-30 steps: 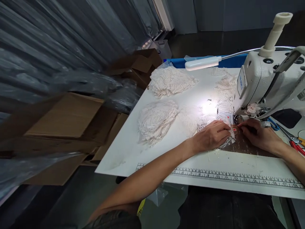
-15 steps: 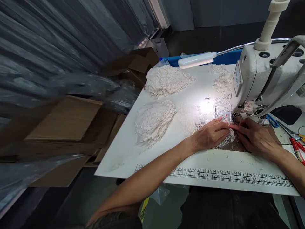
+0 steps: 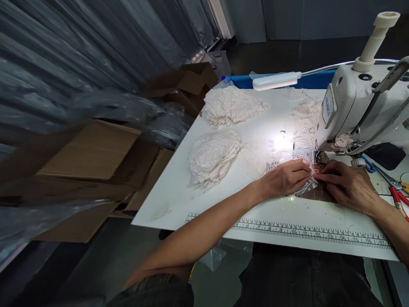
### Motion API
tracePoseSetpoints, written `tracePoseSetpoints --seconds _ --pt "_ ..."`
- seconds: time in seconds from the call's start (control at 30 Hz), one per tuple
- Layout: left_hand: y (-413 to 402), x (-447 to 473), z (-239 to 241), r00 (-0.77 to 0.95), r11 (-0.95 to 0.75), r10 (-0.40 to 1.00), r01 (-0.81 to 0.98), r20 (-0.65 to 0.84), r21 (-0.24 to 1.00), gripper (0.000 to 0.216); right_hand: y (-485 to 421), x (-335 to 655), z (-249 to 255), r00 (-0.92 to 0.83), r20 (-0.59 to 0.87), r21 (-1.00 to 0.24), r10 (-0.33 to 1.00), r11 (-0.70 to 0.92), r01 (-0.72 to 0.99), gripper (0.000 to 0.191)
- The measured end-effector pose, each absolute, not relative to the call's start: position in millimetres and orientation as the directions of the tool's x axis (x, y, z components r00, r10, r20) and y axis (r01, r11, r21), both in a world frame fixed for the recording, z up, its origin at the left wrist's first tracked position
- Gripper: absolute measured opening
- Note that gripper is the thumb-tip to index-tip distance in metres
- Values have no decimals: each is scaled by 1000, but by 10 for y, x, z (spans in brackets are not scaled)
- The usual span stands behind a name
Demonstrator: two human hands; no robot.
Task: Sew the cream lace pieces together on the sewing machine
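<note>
Beside the needle area of a white sewing machine (image 3: 343,102), a white lace piece (image 3: 308,186) lies on the brown plate (image 3: 319,195). My left hand (image 3: 286,177) is closed on this lace, with its fingers bent together over the top. From the right, my right hand (image 3: 349,187) pinches the lace's edge between thumb and forefinger, and its other fingers rest on the brown plate. A small white tag with a red mark (image 3: 316,171) shows right by the right fingertips. The lace under my left palm is hidden.
Two lace stacks (image 3: 214,157) (image 3: 234,105) lie on the left of the white table (image 3: 166,209). More lace (image 3: 305,119) is behind the needle area. Scissors (image 3: 388,177) and red-handled snips (image 3: 396,198) lie at right. A lamp (image 3: 276,80) hangs above; cardboard boxes (image 3: 92,149) stand left.
The view has shifted slightly. My right fingertips have drawn back a little from my left fingers, and the red-marked tag now shows between them. Both hands remain at the lace.
</note>
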State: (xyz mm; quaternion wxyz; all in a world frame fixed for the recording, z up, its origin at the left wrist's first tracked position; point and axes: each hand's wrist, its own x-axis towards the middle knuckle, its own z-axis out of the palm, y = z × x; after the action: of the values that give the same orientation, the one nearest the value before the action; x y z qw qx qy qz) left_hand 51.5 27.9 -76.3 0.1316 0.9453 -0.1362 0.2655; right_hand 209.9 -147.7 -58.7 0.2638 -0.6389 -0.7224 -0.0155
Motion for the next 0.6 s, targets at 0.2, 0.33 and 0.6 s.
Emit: tracePoseSetpoints --seconds 0.2,0.33,0.6 --pt "282 509 -759 836 -934 -217 -328 504 143 22 -1467 2061 -603 -88 371 -208 925 175 962 33" --pt "283 496 -739 828 -950 -220 -301 516 78 21 -1476 2046 -637 -108 369 -136 923 169 976 31" --pt "302 520 -676 841 -979 -205 -179 501 -101 24 -1466 1952 -612 -135 386 -25 913 156 987 27"
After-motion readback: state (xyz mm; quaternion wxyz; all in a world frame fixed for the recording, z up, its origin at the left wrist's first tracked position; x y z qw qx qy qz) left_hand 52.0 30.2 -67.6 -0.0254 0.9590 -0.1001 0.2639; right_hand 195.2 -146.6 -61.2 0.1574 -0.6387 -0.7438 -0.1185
